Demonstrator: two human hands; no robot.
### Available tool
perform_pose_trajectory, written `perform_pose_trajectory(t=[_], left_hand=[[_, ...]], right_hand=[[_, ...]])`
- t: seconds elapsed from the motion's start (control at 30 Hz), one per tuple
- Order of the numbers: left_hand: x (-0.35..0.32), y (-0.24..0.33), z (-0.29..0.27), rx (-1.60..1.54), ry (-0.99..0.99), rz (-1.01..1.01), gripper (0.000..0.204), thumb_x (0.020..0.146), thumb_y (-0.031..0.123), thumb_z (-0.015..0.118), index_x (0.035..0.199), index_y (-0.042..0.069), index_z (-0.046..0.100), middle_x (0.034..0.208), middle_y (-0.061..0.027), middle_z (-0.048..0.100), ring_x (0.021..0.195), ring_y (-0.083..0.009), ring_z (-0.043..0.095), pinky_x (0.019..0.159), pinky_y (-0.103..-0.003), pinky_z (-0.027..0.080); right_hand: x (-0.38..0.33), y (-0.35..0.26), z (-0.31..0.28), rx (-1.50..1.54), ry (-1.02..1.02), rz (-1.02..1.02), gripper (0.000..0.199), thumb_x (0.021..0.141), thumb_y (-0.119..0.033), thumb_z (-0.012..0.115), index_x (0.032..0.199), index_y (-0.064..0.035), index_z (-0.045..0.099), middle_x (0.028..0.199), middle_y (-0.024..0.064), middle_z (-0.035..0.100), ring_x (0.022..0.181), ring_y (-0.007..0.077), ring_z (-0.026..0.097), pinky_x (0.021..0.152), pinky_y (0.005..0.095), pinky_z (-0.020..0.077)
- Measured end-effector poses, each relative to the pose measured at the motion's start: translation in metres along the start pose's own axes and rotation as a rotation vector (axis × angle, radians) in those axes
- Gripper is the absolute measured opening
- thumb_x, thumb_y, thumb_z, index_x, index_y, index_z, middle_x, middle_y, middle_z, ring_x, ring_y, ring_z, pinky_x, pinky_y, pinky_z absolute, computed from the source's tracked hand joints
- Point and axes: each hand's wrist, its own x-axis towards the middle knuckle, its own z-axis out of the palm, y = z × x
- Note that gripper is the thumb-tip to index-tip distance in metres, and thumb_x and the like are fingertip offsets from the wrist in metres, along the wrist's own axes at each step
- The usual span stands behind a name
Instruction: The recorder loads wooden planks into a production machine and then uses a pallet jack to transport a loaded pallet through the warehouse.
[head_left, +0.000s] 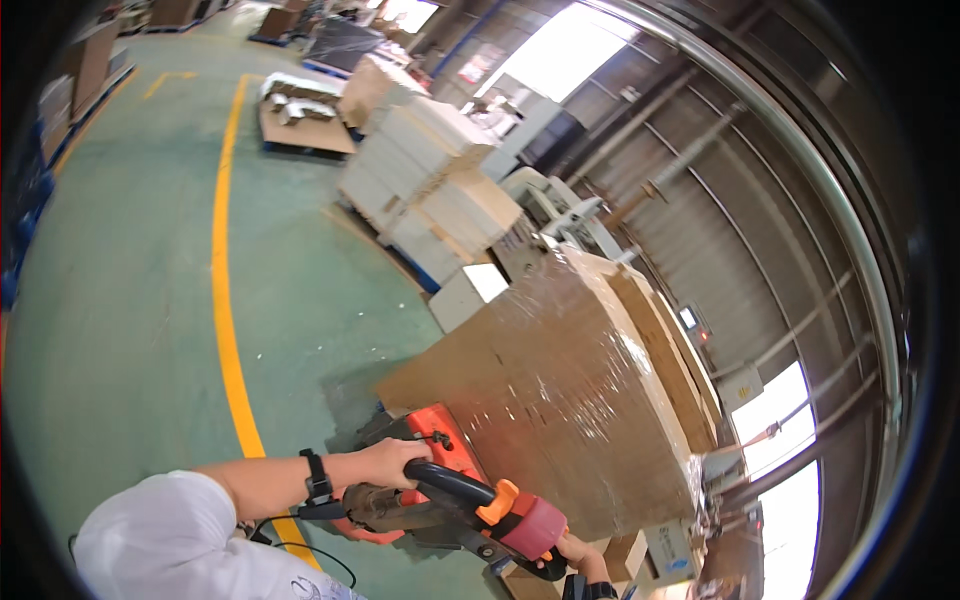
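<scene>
Right hand (580, 553), partly hidden, and left hand (392, 463) clasp one curved black handle (452, 483), one film-wrapped brown cardboard load (540, 390) beyond their grip.

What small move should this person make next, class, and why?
Probably a gentle, slow pull on the black curved handle: the left hand and right hand are both on it, and the tall, film-wrapped brown cardboard stack stands close before the orange pallet truck, with cream rectangular stacks beyond.

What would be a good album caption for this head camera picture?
Left hand and right hand on the black handle of an orange pallet truck, before a film-wrapped brown stack.
</scene>
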Motion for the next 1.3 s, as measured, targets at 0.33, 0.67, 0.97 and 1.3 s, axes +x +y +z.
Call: perform_pose_trajectory(t=[0.33,0.67,0.97,1.3], left_hand=[[-0.009,0.012,-0.01,-0.009,0.013,-0.01,0.035,0.063,0.014,0.067,0.095,0.008,0.055,0.088,-0.0109,0.059,0.081,-0.0301,0.06,0.07,-0.039,0.048],[0.009,-0.013,-0.029,-0.061,-0.125,0.114,0.037,0.064,0.019,0.071,0.096,0.009,0.054,0.09,-0.0084,0.055,0.082,-0.0284,0.058,0.069,-0.038,0.047],[0.052,-0.119,-0.124,-0.476,-1.002,0.025,0.046,0.076,0.021,0.064,0.116,0.007,0.048,0.094,-0.0096,0.063,0.086,-0.0229,0.06,0.074,-0.035,0.047],[0.2,-0.361,-0.275,-0.331,-0.963,-0.442,0.042,0.078,0.036,0.064,0.106,0.005,0.057,0.087,-0.0084,0.066,0.081,-0.0194,0.063,0.072,-0.032,0.048]], right_hand=[[0.004,-0.005,0.007,-0.052,0.057,0.014,0.051,0.091,-0.051,0.04,0.106,-0.0057,0.056,0.097,0.0064,0.06,0.067,0.015,0.057,0.064,0.0326,0.0475],[-0.009,-0.022,0.027,0.109,0.3,0.015,0.053,0.09,-0.053,0.039,0.108,-0.0064,0.056,0.099,0.0076,0.06,0.074,0.0163,0.057,0.069,0.0329,0.0456],[0.117,-0.085,0.129,0.538,0.449,0.15,0.054,0.089,-0.054,0.039,0.109,-0.007,0.056,0.101,0.0086,0.061,0.079,0.0175,0.057,0.074,0.0332,0.0439],[0.331,-0.203,0.214,0.942,0.301,0.301,0.056,0.088,-0.056,0.038,0.111,-0.0076,0.055,0.103,0.0098,0.061,0.086,0.0188,0.057,0.08,0.0335,0.042]])
